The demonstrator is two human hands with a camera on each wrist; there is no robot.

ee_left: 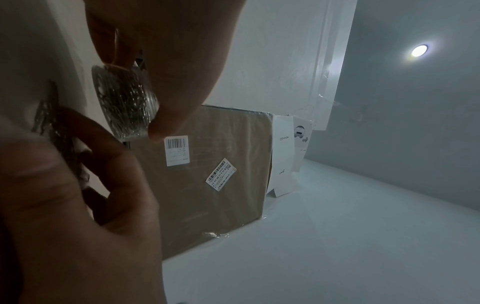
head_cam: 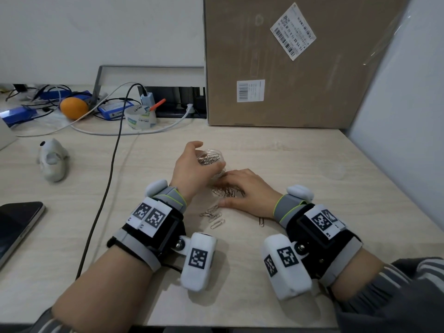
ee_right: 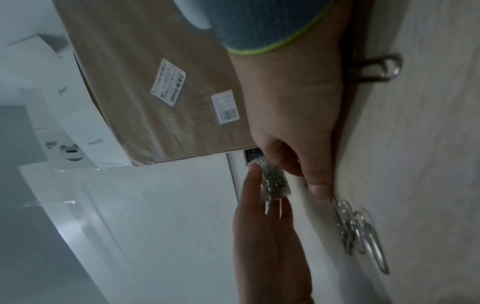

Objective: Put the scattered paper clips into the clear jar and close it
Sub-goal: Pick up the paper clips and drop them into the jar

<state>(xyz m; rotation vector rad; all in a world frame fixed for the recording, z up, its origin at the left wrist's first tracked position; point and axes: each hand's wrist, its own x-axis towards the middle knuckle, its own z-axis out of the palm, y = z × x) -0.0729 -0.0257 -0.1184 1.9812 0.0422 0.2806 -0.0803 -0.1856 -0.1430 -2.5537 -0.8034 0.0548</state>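
Observation:
My left hand [head_cam: 192, 169] grips the small clear jar [head_cam: 212, 156] just above the table, open mouth up, with several silver paper clips inside. In the left wrist view the jar [ee_left: 124, 102] sits between thumb and fingers. My right hand [head_cam: 247, 188] lies palm down beside it, its fingers resting on a pile of paper clips [head_cam: 227, 191]. More clips [head_cam: 213, 216] lie loose near its thumb, shown close up in the right wrist view as the clips [ee_right: 358, 230]. One dark clip [head_cam: 262, 222] lies by the right wrist. A faint round clear disc [head_cam: 332, 168], perhaps the lid, lies to the right.
A large cardboard box [head_cam: 288, 68] stands behind the hands, and a white panel [head_cam: 408, 116] closes the right side. At the back left are a tape roll [head_cam: 140, 116], an orange [head_cam: 74, 108] and cables. A black cable [head_cam: 113, 164], a grey gadget [head_cam: 51, 159] and a phone [head_cam: 16, 227] lie at left.

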